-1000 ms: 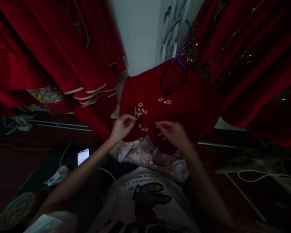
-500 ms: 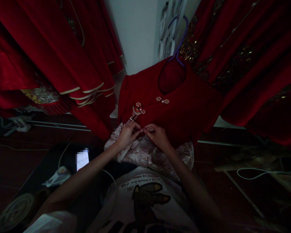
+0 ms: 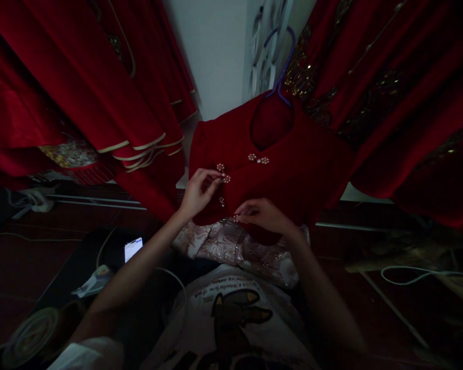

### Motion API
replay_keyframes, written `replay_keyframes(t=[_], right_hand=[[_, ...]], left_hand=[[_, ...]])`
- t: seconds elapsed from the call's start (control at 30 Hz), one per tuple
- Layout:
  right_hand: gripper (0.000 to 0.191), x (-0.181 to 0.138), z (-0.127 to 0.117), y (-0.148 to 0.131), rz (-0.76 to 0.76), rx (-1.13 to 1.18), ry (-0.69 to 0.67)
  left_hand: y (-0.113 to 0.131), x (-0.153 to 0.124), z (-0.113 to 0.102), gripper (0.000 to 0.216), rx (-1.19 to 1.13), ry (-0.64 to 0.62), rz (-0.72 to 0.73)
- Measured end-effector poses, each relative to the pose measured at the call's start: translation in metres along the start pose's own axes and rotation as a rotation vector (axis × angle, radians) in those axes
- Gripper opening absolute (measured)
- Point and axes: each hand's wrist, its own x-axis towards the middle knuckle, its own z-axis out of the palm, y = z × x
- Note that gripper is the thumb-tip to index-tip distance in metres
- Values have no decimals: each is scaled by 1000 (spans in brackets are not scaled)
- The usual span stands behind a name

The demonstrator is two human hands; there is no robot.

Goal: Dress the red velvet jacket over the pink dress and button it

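Observation:
A red top (image 3: 293, 174) hangs from a purple hanger (image 3: 285, 61), its front decorated with pearl flower fastenings. Thumb and fingers of my left hand (image 3: 200, 190) are closed at a pearl flower fastening (image 3: 226, 179) on the left side of the chest. Lower down, my right hand (image 3: 266, 216) pinches another pearl flower clasp (image 3: 235, 218) close to the hem. A small pearl clasp half (image 3: 221, 202) lies on the fabric between the hands. Near the neckline is a fastened pearl clasp (image 3: 258, 159). Beneath the hem, shiny pale patterned fabric (image 3: 231, 241) covers my lap.
Red garments (image 3: 139, 103) hang at the left, and gold-embroidered red ones (image 3: 389, 103) at the right. To the left lie a lit phone (image 3: 133, 248), a power strip (image 3: 98, 280) and a roll of tape (image 3: 33, 334). A white cable (image 3: 416, 280) curls at the right.
My left hand has moved up from the hem to the upper flower fastening. My right hand has shifted slightly right and down, still pinching. The beaded tassel is no longer visible.

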Motion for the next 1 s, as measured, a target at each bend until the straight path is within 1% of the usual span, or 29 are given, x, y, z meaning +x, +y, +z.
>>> replay_keyframes(t=[0.03, 0.1, 0.13, 0.2, 0.3, 0.47, 0.6, 0.7, 0.77, 0.87, 0.93, 1.0], right_hand=[[18, -5, -6, -4, 4, 7, -40], [19, -12, -15, -11, 8, -4, -60], [19, -14, -18, -14, 9, -17, -55], [18, -16, -19, -17, 10, -39, -40], [16, -15, -16, -18, 3, -52, -24], [13, -13, -8, -17, -40, -80, -22], [13, -14, -8, -20, -44, -100, -9], [13, -16, -9, -23, -56, -103, 1], [14, -17, -11, -25, -62, -102, 10], [14, -22, -18, -28, -57, -90, 16], [14, -29, -25, -30, -38, -70, -57], [15, -37, -33, -34, -3, -62, -203]], left_hand=[[3, 9, -5, 23, 115, -16, 90], [8, 24, -13, 26, 330, -103, 242], [10, 30, -16, 26, 405, -154, 296], [11, 40, -21, 24, 476, -230, 365], [11, 54, -27, 20, 467, -300, 423], [15, 75, -35, 13, 450, -468, 521], [20, 87, -37, 8, 382, -537, 501], [22, 90, -36, 8, 317, -596, 471], [23, 89, -35, 12, 318, -607, 478], [28, 87, -29, 14, 340, -533, 521], [35, 88, -22, 16, 375, -442, 545], [45, 91, -11, 23, 439, -351, 569]])
